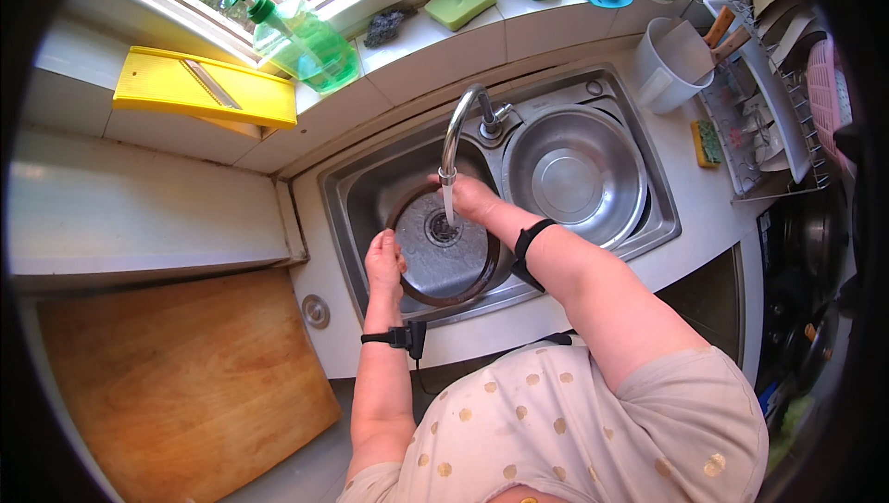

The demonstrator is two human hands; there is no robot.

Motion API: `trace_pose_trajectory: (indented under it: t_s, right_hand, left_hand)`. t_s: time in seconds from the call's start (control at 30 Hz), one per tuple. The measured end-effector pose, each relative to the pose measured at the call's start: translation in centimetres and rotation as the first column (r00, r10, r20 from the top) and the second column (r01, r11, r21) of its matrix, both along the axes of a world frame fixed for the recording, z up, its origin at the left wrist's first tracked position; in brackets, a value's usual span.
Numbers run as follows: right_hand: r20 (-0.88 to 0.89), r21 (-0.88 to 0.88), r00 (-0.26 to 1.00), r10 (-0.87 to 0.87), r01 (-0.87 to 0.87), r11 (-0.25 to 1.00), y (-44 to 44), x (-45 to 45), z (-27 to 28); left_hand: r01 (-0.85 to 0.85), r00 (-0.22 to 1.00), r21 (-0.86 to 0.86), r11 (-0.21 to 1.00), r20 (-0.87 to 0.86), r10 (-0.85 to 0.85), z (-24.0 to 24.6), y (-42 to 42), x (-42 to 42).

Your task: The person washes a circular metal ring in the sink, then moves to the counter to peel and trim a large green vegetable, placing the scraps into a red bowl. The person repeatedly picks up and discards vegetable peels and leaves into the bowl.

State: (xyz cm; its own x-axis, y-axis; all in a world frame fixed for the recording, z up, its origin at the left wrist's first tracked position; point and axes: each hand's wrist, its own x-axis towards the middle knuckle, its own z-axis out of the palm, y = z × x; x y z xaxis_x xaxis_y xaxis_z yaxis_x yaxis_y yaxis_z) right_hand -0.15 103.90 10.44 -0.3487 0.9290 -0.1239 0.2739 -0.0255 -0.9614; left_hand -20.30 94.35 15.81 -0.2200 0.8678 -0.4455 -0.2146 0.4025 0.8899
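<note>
A round item with a dark brown rim [494, 260] is in the left sink basin [368, 190]. The drain [442, 226] shows through its middle; whether that is open or clear glass I cannot tell. My left hand [385, 260] has its fingers closed on the rim's left side. At the rim's far side is my right hand [469, 199], its fingers blurred and partly hidden behind the tap's spout. Water [448, 205] runs from the curved metal tap [455, 121] down beside my right hand, inside the rim.
A steel bowl [573, 169] sits in the right basin. Behind are a yellow slicer [205, 89], a green soap bottle [305, 44] and a green sponge [462, 3]. Right stand a white utensil holder [660, 72] and a dish rack [792, 107]. A wooden board [187, 385] lies left.
</note>
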Motion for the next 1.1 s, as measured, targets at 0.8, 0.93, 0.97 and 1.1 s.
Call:
trace_pose_trajectory:
  t_s: [0.8, 0.93, 0.97, 1.1]
  right_hand:
    - [-0.248, -0.673, 0.900, -0.358, 0.105, 0.732, -1.8, 1.2, -2.0]
    - [-0.245, -0.706, 0.919, -0.308, 0.049, 0.707, -2.1, 0.7, -1.5]
    - [-0.198, -0.701, 0.948, -0.249, 0.040, 0.712, -1.9, 0.6, -1.4]
    - [-0.209, -0.611, 0.948, -0.242, 0.066, 0.789, -2.2, -0.7, -1.4]
  left_hand:
    - [-0.262, 0.954, -0.197, 0.945, 0.096, 0.285, 3.1, -0.9, -3.0]
    - [-0.222, 0.967, -0.230, 0.948, 0.075, 0.244, 3.9, -1.7, -3.1]
    - [-0.214, 0.969, -0.236, 0.948, 0.074, 0.237, 4.1, -2.0, -3.1]
    - [-0.213, 0.965, -0.239, 0.947, 0.103, 0.243, 5.0, -2.8, -4.0]
